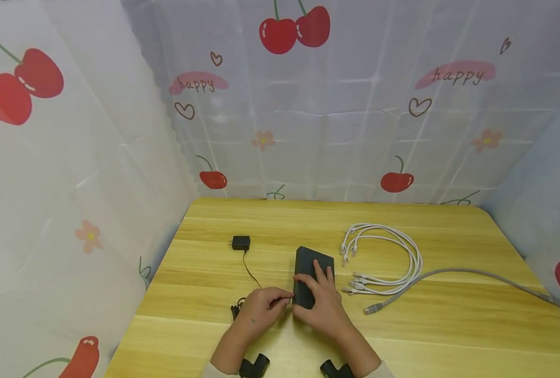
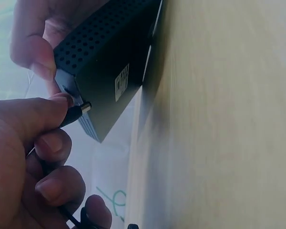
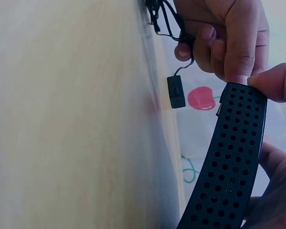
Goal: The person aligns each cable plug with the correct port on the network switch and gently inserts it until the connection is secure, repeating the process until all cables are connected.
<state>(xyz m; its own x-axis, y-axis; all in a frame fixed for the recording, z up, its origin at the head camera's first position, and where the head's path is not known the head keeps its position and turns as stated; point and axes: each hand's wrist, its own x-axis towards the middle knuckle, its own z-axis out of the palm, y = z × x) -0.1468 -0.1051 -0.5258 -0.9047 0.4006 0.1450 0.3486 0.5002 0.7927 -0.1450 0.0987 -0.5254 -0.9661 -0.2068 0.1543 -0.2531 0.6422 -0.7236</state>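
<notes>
In the head view, my right hand [image 1: 325,307] holds a black network switch [image 1: 305,258] from above, its fingers spread over the top and the thumb at the near end. My left hand [image 1: 262,313] is at the switch's left side, pinching the black power plug [image 2: 73,116] between thumb and index finger. The left wrist view shows the plug's metal tip right by the switch's port side; whether it is inside a socket I cannot tell. Its thin cord runs under the left fingers to a black power adapter [image 1: 241,242]. Perforated sides show in the right wrist view.
White Ethernet cables [image 1: 414,257] lie looped right of the switch. A grey Ethernet cable [image 1: 468,270] stretches from beside them toward the table's right edge. Bundled black cord [image 1: 234,311] lies by the left hand. Printed curtains [image 1: 327,152] surround the wooden table [image 1: 190,336].
</notes>
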